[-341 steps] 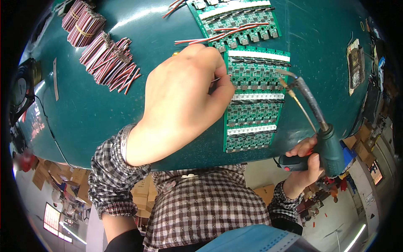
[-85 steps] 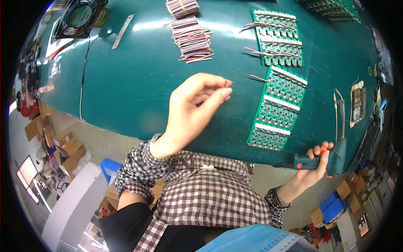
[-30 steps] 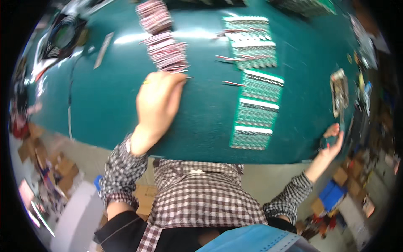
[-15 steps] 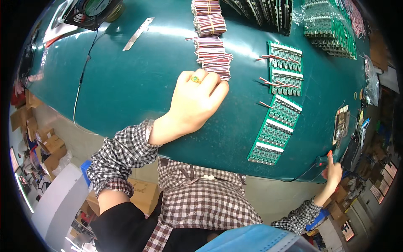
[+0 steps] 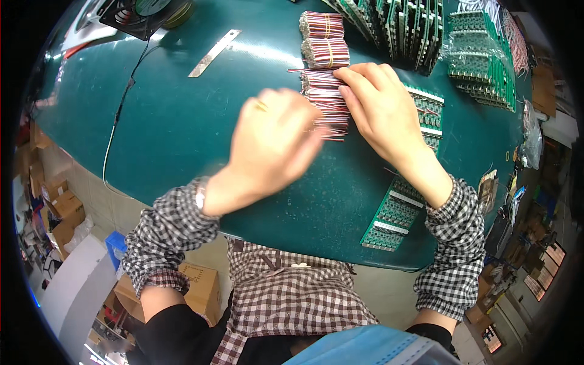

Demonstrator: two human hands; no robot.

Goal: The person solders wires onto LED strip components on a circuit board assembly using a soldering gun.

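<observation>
A pile of loose red, white and dark wires [image 5: 325, 100] with bare metal ends lies on the green table between my hands. My left hand [image 5: 267, 140] hovers at its near left side with fingers curled; motion smears them, so whether a wire is between them does not show. My right hand [image 5: 386, 109] reaches over the pile's right edge, thumb and forefinger apart, fingertips touching the wire ends. Beneath and beside my right forearm sits a column of green circuit boards [image 5: 392, 216] with white strips, partly covered by the arm.
Two banded wire bundles [image 5: 325, 53] lie beyond the loose pile. Stacked circuit boards [image 5: 413, 30] stand at the far right, with plastic-wrapped boards [image 5: 480, 61] beside them. A metal ruler [image 5: 215, 53], a black fan [image 5: 137, 18] and its cable [image 5: 128, 85] are on the left.
My right hand has come from the far right table edge to the loose wires. My left hand has drawn back slightly toward the near left of the pile. The view has shifted a little.
</observation>
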